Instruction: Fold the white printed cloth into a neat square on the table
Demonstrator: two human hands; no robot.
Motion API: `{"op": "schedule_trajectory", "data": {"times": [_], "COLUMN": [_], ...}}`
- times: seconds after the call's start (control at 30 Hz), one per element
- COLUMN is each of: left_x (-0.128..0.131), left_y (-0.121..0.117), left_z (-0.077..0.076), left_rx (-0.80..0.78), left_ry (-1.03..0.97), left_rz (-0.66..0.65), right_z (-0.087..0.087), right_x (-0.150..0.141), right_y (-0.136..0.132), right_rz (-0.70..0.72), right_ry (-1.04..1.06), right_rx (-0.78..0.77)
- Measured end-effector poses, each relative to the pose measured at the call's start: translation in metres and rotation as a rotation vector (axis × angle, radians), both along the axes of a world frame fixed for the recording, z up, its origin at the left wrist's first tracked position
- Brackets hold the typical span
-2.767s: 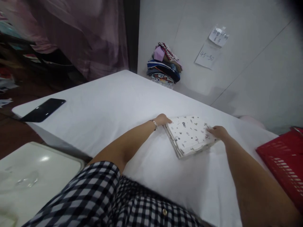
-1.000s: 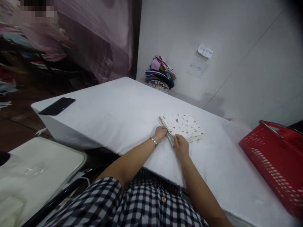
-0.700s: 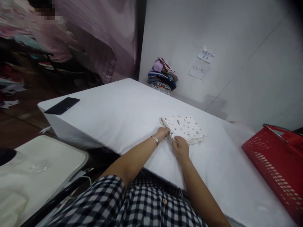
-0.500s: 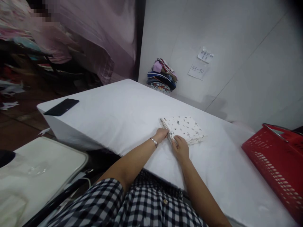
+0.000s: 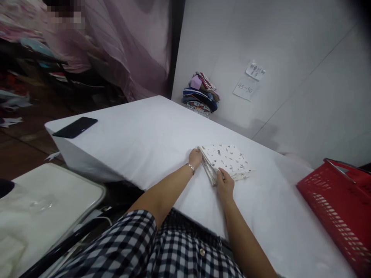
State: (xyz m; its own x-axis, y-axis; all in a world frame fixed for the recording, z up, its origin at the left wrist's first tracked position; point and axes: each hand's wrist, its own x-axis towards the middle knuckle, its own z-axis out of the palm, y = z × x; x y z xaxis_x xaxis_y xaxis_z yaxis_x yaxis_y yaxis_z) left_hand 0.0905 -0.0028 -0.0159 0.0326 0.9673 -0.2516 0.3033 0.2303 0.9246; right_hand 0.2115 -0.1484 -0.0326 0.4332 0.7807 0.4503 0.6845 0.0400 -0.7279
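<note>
A folded white cloth with small dark prints [image 5: 227, 159] lies on the white table [image 5: 139, 135]. My left hand [image 5: 195, 157], with a bracelet at the wrist, grips the cloth's left edge with its fingers curled against the layers. My right hand [image 5: 225, 183] pinches the near corner of the same cloth, fingers closed on its edge. The cloth's near edge looks slightly lifted between both hands.
A black phone [image 5: 74, 127] lies at the table's far left corner. A pile of folded coloured cloths [image 5: 201, 94] sits against the wall, under two paper notes [image 5: 249, 82]. A red plastic basket [image 5: 340, 206] stands at the right. A pale tray-like table [image 5: 49, 197] is at lower left.
Both hands came from the cloth's far sides to its near left edge and took hold there. In the last half second the edge has lifted a little.
</note>
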Motion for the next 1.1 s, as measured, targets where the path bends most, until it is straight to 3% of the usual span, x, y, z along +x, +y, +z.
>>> {"op": "schedule_trajectory", "data": {"times": [0.4, 0.57, 0.83, 1.1], "left_x": [-0.008, -0.007, -0.016, -0.022], "left_y": [0.018, 0.024, 0.03, 0.023], "left_z": [-0.003, -0.005, -0.005, 0.0], "left_rx": [0.213, 0.215, 0.154, 0.205], "left_ry": [0.202, 0.224, 0.237, 0.307], "left_rz": [-0.087, -0.113, -0.024, -0.081], "right_z": [-0.002, -0.007, -0.008, -0.007], "right_x": [-0.005, -0.003, -0.003, -0.004], "right_y": [-0.001, -0.001, -0.001, -0.001], "right_rz": [0.071, 0.091, 0.089, 0.079], "right_ry": [-0.251, -0.332, -0.338, -0.341], "right_rx": [-0.007, 0.018, 0.007, 0.005]}}
